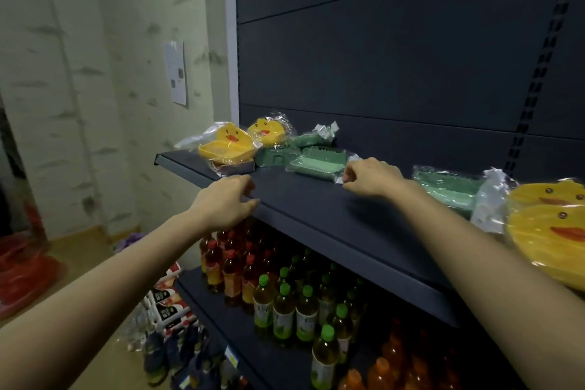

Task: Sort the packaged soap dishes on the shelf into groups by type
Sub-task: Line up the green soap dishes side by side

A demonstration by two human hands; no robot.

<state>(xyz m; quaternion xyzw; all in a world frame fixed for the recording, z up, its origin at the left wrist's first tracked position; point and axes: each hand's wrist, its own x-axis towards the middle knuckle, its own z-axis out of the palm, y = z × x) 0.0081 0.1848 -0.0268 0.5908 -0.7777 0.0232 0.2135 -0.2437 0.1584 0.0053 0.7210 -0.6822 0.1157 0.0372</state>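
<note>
On the dark shelf [316,199] two yellow duck soap dishes in clear wrap [226,147] lie at the far left, with green soap dishes [313,163] beside them. Another green dish [449,188] and two more yellow duck dishes [550,225] lie at the right. My right hand [370,177] pinches the wrap at the right end of the middle green dish. My left hand [224,203] hovers at the shelf's front edge, fingers curled, holding nothing.
A lower shelf holds several bottles [285,304] with green, red and orange caps. A papered wall [95,73] with a posted sheet [175,73] stands left. Packets [167,301] and a red object [22,275] lie on the floor.
</note>
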